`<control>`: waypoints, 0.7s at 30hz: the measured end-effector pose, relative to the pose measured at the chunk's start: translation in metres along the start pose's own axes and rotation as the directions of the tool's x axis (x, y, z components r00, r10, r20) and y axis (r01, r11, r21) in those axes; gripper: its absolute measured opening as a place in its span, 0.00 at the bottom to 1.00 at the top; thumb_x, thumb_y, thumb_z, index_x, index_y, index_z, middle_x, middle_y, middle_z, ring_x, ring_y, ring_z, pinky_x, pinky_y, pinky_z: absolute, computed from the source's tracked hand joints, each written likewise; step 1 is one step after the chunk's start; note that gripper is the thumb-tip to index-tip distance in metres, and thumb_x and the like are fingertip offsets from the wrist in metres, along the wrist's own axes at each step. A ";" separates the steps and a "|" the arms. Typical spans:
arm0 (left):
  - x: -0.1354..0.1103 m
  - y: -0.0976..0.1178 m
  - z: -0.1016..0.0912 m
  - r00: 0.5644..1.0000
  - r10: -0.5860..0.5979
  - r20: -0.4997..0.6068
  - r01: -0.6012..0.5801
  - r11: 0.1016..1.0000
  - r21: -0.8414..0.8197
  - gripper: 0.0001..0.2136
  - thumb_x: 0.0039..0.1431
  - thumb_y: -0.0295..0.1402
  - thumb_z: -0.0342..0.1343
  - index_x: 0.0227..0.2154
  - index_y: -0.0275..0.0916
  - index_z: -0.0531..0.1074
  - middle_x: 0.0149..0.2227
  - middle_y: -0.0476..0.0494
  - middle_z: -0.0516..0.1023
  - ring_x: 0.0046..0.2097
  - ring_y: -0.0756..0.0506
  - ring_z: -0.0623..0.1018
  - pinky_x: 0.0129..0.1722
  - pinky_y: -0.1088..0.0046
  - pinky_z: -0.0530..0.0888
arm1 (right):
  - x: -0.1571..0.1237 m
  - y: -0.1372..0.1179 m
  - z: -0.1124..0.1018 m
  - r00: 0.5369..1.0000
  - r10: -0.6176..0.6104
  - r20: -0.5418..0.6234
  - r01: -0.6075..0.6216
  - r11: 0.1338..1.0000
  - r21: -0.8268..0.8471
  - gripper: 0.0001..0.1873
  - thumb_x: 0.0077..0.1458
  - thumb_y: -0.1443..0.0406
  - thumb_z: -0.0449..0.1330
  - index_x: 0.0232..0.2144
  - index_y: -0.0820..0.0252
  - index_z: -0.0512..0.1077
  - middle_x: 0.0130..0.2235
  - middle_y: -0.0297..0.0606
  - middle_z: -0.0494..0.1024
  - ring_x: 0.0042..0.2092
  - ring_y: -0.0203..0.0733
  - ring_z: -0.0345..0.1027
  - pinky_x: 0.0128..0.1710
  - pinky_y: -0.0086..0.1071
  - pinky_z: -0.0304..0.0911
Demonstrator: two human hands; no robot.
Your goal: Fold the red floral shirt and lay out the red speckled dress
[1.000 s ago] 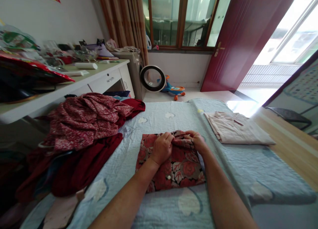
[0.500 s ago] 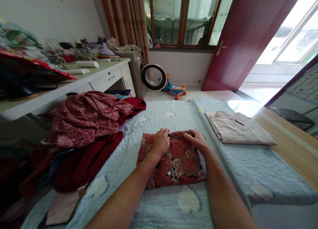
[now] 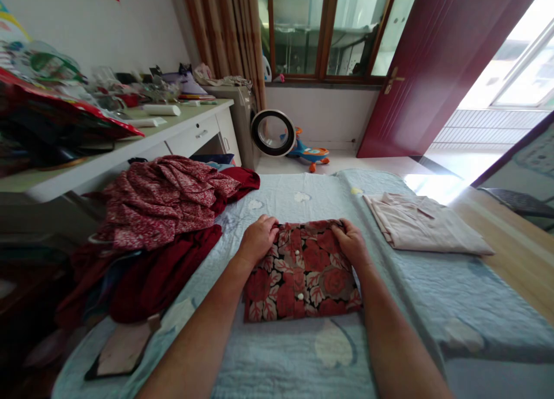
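A folded red floral shirt (image 3: 303, 275) with white buttons lies flat on the light blue quilt (image 3: 281, 358) of the bed. My left hand (image 3: 257, 237) curls over the shirt's far left corner, fingers closed on the cloth. My right hand (image 3: 352, 243) grips the far right corner the same way. Both forearms reach forward on either side of the shirt.
A heap of red patterned and dark red clothes (image 3: 160, 214) lies left on the bed. A folded pale pink garment (image 3: 426, 226) sits to the right. A cluttered desk (image 3: 130, 139) stands left. A round fan (image 3: 273, 133), a toy car (image 3: 309, 153) and a dark red door (image 3: 437, 64) are beyond.
The raised fold of the shirt has been laid down flat. Both hands have slid apart from its middle to its far corners.
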State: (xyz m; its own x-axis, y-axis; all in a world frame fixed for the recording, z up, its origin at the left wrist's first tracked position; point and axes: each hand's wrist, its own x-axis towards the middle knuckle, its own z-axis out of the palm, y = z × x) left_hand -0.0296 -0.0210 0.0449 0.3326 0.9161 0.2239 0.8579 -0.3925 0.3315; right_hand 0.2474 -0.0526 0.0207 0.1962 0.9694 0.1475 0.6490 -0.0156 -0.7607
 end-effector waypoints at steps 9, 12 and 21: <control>-0.012 0.009 0.011 0.968 -0.082 -0.239 0.129 0.974 0.187 0.14 0.61 0.33 0.54 0.49 0.40 0.72 0.58 0.35 0.68 0.59 0.34 0.66 0.62 0.46 0.53 | 0.004 0.010 -0.002 0.993 0.047 -0.111 -0.073 0.966 -0.250 0.20 0.54 0.54 0.56 0.43 0.60 0.71 0.38 0.42 0.77 0.40 0.46 0.70 0.39 0.34 0.61; -0.028 0.031 0.004 0.974 -0.041 -0.221 0.072 0.988 0.134 0.13 0.64 0.30 0.48 0.49 0.41 0.71 0.57 0.36 0.70 0.59 0.37 0.67 0.63 0.47 0.52 | 0.000 -0.010 -0.008 0.985 -0.067 -0.157 0.021 0.962 -0.273 0.18 0.56 0.58 0.54 0.45 0.61 0.71 0.45 0.46 0.75 0.45 0.47 0.70 0.44 0.36 0.62; -0.068 0.048 0.039 0.986 0.162 0.024 -0.163 0.985 0.047 0.23 0.66 0.40 0.47 0.62 0.41 0.59 0.66 0.39 0.62 0.68 0.38 0.58 0.66 0.46 0.51 | -0.052 -0.061 0.048 0.913 -0.319 0.253 0.402 0.806 -0.435 0.23 0.65 0.63 0.45 0.60 0.55 0.65 0.65 0.40 0.63 0.67 0.48 0.49 0.65 0.45 0.43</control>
State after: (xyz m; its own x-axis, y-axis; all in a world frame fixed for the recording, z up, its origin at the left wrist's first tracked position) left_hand 0.0039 -0.0991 0.0100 0.4767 0.8420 0.2526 0.8095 -0.5325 0.2472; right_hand 0.1623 -0.0898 0.0286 -0.2136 0.9524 0.2174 0.9215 0.2703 -0.2788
